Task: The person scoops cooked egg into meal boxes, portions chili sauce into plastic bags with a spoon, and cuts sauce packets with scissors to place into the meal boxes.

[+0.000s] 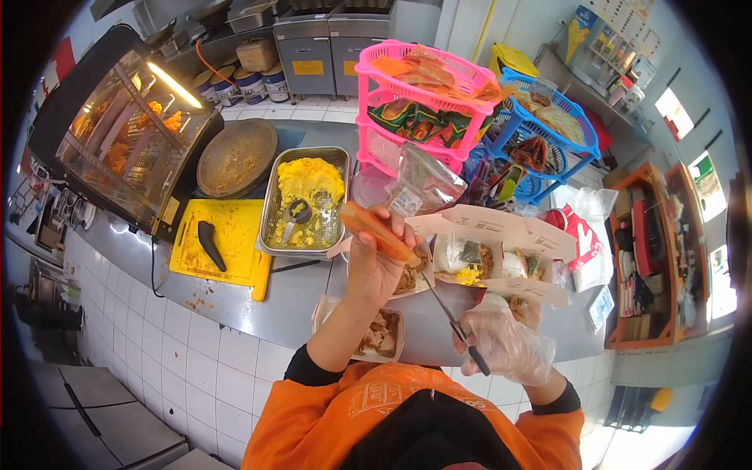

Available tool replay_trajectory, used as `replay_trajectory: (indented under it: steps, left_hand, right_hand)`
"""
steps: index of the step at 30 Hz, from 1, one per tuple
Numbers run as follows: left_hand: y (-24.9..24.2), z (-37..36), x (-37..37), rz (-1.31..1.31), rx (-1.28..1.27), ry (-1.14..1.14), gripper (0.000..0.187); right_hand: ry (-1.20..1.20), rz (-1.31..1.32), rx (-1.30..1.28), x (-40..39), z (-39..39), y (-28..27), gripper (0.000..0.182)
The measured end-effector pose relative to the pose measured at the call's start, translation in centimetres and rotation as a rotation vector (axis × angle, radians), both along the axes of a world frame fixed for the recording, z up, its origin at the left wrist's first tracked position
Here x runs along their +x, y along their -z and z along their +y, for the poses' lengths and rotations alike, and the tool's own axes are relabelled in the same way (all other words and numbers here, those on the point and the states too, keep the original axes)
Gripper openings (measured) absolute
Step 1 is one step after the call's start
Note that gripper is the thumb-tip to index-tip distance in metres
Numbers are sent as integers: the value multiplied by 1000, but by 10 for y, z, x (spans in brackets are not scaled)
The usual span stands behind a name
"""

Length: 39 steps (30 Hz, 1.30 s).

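My left hand (374,262) is wrapped round a slim orange sauce packet (381,233), held tilted above the meal boxes. In my right hand (505,345), which wears a clear plastic glove, is a pair of scissors (448,315) with dark handles. Their blade tips come right up to the lower end of the packet. Beneath and beside my hands stand open cardboard meal boxes (540,291), holding white rice (453,254), yellow egg (468,276) and browned chopped meat. Nearer my body, another box holds sliced fried meat (381,335), partly hidden by my left forearm.
Left of my hands are a metal tray of scrambled egg (307,182), a yellow cutting board (205,270) with a black-handled tool, a round wooden block (236,157) and a lit food warmer (125,133). Pink baskets (419,106) and blue baskets (548,129) of packets rise behind the boxes.
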<state>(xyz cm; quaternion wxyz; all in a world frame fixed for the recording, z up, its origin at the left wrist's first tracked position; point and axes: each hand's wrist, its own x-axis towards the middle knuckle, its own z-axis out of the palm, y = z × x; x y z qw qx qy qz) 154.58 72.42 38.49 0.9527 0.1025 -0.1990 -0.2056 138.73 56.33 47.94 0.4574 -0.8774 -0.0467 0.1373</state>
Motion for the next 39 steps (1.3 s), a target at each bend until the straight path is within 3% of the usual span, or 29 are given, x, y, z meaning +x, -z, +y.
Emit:
replay_trajectory:
  steps: [9, 12, 15, 23, 29, 31, 35, 39]
  left_hand:
    - [0, 28, -18, 61, 419, -158, 58]
    - [-2, 34, -17, 46, 464, -185, 66]
    - [-10, 40, -17, 161, 308, -172, 55]
    - [-4, 42, -22, 37, 518, -279, 59]
    - [-3, 44, -24, -102, 588, -270, 57]
    - [-1, 43, -23, -132, 585, -268, 58]
    - [-1, 47, -18, -172, 578, -245, 59]
    - [2, 45, -15, -217, 558, -208, 59]
  right_hand:
    - [-3, -25, 70, -12, 10, 29, 74]
    - [6, -22, 94, -14, 13, 33, 72]
    - [4, -57, 131, -20, 17, 46, 70]
    - [37, -199, 145, -15, 31, 65, 72]
    - [142, -65, 540, -16, 49, 74, 69]
    - [205, -17, 490, -21, 53, 71, 70]
    - [196, 51, 747, -19, 62, 83, 67]
    - [145, -57, 817, -6, 64, 86, 58]
